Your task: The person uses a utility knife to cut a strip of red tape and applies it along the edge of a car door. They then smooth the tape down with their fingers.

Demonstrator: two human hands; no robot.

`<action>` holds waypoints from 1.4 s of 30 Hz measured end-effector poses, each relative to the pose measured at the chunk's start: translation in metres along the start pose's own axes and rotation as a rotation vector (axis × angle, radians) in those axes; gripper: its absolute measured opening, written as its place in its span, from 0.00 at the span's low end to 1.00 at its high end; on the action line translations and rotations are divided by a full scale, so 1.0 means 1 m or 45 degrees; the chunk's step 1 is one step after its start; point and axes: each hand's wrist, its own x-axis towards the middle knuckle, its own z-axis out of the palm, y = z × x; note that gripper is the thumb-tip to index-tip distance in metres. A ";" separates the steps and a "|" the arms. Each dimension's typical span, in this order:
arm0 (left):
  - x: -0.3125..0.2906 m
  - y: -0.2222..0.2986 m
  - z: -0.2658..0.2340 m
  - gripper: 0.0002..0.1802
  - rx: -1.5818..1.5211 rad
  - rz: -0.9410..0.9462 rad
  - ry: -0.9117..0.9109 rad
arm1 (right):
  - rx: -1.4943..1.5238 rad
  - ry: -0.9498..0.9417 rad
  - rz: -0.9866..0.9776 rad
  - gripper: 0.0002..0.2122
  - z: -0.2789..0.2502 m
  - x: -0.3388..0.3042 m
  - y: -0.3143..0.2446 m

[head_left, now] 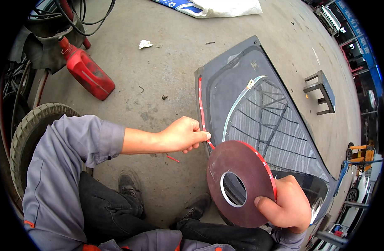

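Observation:
A large roll of double-sided tape (219, 167), dark brown on its flat side with a red liner round the rim, is gripped at its lower right by my right hand (286, 205). From the roll a narrow red strip (201, 104) runs up along the left edge of a dark vehicle panel (219, 79). My left hand (181, 136) is closed, thumb and fingers pinching this strip at the panel's edge, just above the roll. The panel's glossy surface mirrors roof beams, and a pale curved band (230, 115) lies across it. The roll hides part of the panel's near end.
A red jug (89, 73) and a tyre (18, 146) are at the left. Beyond the panel stands a small stool (321, 92). A white and blue sack (217, 8) lies at the far side. A red scrap (172, 158) is on the floor near my shoes (130, 188).

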 end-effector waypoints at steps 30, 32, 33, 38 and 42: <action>-0.001 -0.007 0.012 0.18 -0.074 0.014 -0.051 | -0.008 -0.124 0.006 0.07 -0.001 -0.001 0.003; 0.000 -0.008 0.012 0.18 -0.074 0.005 -0.064 | -0.012 -0.128 -0.004 0.08 0.000 -0.001 0.004; 0.000 -0.007 0.012 0.17 -0.076 -0.011 -0.063 | -0.012 -0.130 0.001 0.08 0.000 -0.001 0.004; 0.004 -0.012 0.015 0.15 -0.083 -0.034 -0.093 | -0.021 -0.146 0.025 0.08 0.000 -0.001 0.006; 0.003 -0.012 0.017 0.16 -0.026 -0.091 -0.089 | -0.029 -0.137 0.008 0.08 0.001 -0.001 0.007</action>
